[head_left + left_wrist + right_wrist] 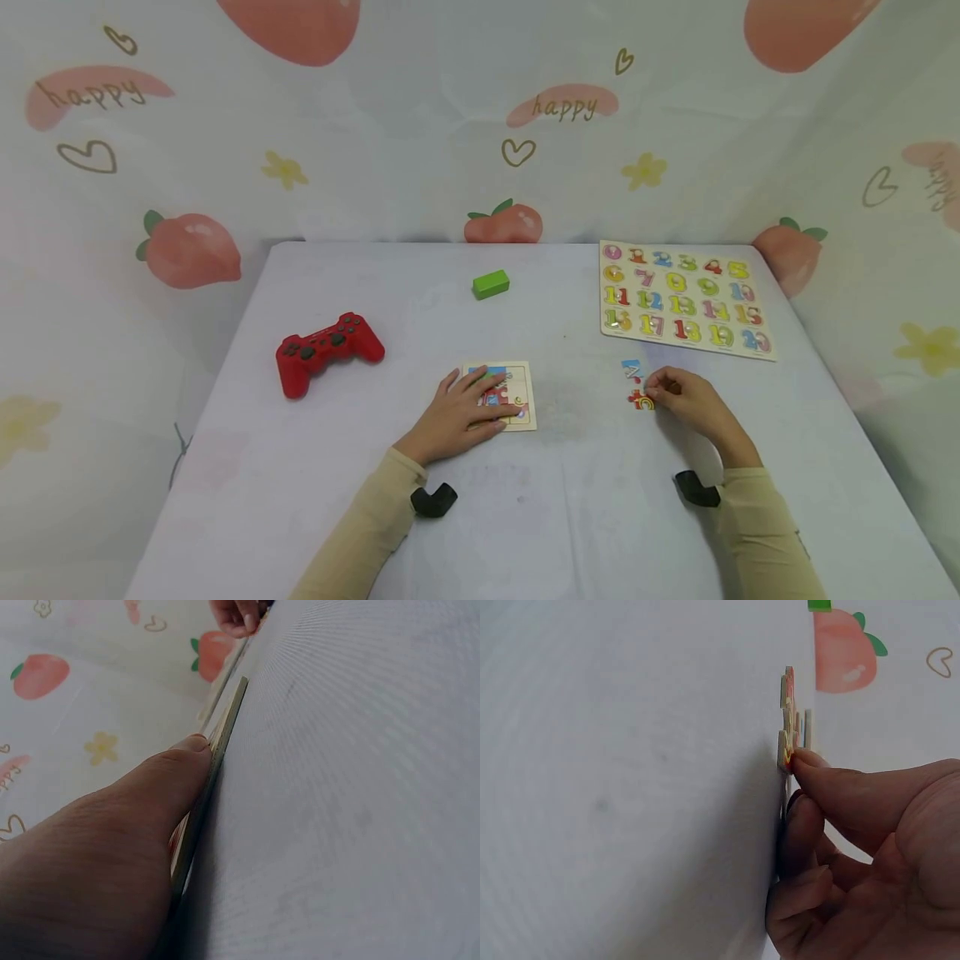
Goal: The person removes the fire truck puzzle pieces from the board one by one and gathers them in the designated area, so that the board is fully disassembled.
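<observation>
My left hand [459,421] lies with fingers spread across a small square jigsaw puzzle board [531,396], covering much of its picture. In the left wrist view the thumb [176,769] rests along the thin board's edge. To the right, my right hand [693,404] pinches the edge of a red and yellow puzzle piece [643,402] between thumb and index finger. Seen from the right wrist, the thumb tip is at the side of this piece [784,748], low over the cloth. A blue and white puzzle piece [632,367] lies just beyond it.
A number puzzle board [686,302] with coloured numerals lies at the back right. Near the back middle is a green block [491,284]. A red game controller [330,348] lies on the left. White cloth covers the table [300,492]; a patterned curtain hangs behind.
</observation>
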Available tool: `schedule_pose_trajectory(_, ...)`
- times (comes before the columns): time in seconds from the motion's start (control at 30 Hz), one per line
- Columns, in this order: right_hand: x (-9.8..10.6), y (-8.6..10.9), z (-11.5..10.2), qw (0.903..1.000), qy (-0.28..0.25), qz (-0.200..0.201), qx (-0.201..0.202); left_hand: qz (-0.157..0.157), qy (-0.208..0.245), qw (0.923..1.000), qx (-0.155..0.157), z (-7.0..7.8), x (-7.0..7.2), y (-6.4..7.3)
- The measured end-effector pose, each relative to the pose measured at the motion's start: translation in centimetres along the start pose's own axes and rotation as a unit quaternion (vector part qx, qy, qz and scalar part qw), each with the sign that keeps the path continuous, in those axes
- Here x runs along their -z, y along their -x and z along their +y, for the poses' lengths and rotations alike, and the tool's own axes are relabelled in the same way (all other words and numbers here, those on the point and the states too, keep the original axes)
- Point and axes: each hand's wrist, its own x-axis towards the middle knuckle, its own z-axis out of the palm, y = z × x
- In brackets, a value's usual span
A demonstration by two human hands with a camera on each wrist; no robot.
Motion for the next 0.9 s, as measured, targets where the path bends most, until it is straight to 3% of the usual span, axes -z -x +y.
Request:
schedule_pose_trajectory(0.47, 0.1, 0.1, -1.4, 0.9998, 0.010, 0.001, 0.016, 0.003, -0.010, 0.9999, -0.003, 0.1, 0.1, 0.0)
schedule_pose_trajectory(0.7, -1.8, 0.2, -5.3, 0.9951, 0.013, -0.006, 0.098, -0.003, -0.012, 0.9999, 0.003, 0.2, 0.2, -0.1)
schedule_pose_trajectory(0.9, -5.2, -0.3, -9.4, 0.9874, 0.016, -0.063, 0.144, -0.003, 0.004, 0.9995, 0.030, 0.3, 0.4, -0.1)
